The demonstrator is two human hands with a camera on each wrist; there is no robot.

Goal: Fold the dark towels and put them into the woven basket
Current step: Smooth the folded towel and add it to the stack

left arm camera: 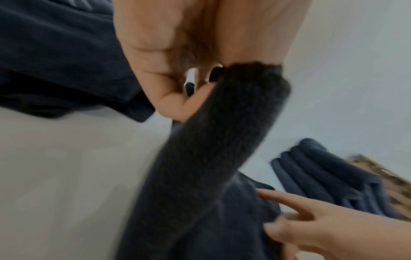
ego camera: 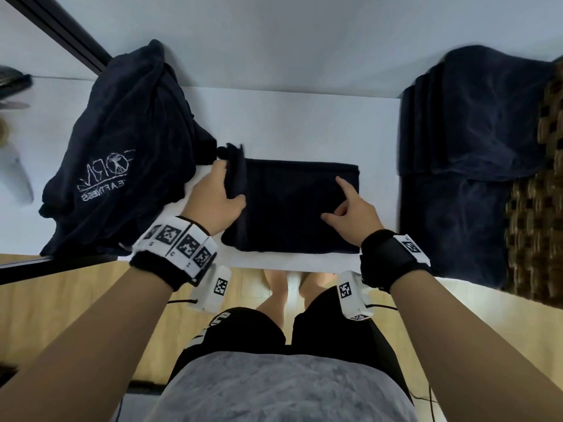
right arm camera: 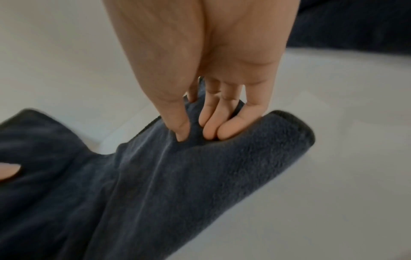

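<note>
A dark towel (ego camera: 289, 205) lies folded on the white table (ego camera: 304, 117) in front of me. My left hand (ego camera: 225, 190) grips its left edge and lifts that edge off the table; the left wrist view shows the left hand (left arm camera: 169, 98) with the raised dark towel (left arm camera: 211, 158) hanging from it. My right hand (ego camera: 344, 208) sits on the towel's right part, index finger stretched out. In the right wrist view the right hand (right arm camera: 195, 133) pinches a ridge of towel (right arm camera: 155, 193) between thumb and curled fingers. The woven basket (ego camera: 542, 208) at the right holds folded dark towels (ego camera: 472, 117).
A heap of unfolded dark towels (ego camera: 122, 147), the top one with a white logo, lies at the left, close to my left hand. A black frame (ego camera: 61, 28) runs diagonally at the far left. The table's front edge (ego camera: 289, 263) is just below the towel.
</note>
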